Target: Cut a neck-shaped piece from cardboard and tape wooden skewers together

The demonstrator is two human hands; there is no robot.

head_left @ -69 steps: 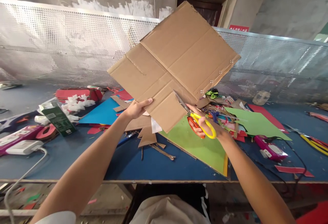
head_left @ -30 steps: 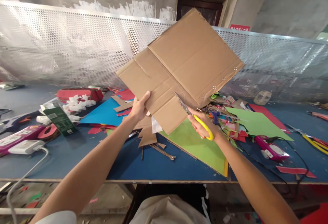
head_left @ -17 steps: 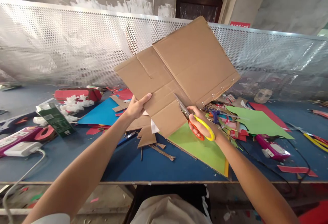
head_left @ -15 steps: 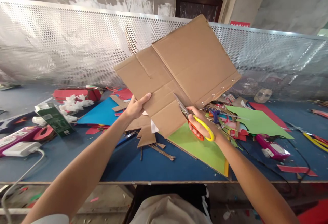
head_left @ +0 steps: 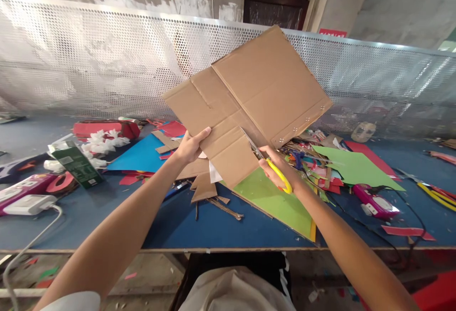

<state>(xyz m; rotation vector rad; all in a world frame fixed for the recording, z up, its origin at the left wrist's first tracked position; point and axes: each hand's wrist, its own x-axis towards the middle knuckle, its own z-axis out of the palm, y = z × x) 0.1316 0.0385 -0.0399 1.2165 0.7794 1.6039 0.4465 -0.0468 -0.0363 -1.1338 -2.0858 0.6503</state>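
A large brown cardboard sheet (head_left: 256, 92) is held up in the air above the blue table (head_left: 199, 225). My left hand (head_left: 188, 147) grips its lower left edge, thumb on the front face. My right hand (head_left: 276, 168) is closed on yellow-handled scissors (head_left: 270, 166). Their blades are squeezed together inside a slit in the cardboard's lower edge, beside a flap that hangs down in the middle.
A light green sheet (head_left: 278, 199) lies below the hands, a blue sheet (head_left: 142, 156) and cardboard offcuts (head_left: 203, 187) to the left. A green carton (head_left: 76, 166), pink glue guns (head_left: 374, 204), cables and coloured paper scraps litter the table. A perforated metal screen (head_left: 89, 59) stands behind.
The scissor handles were spread half a second ago and are squeezed together now, blades closing in the cardboard slit. The cardboard sits slightly lower and more to the right.
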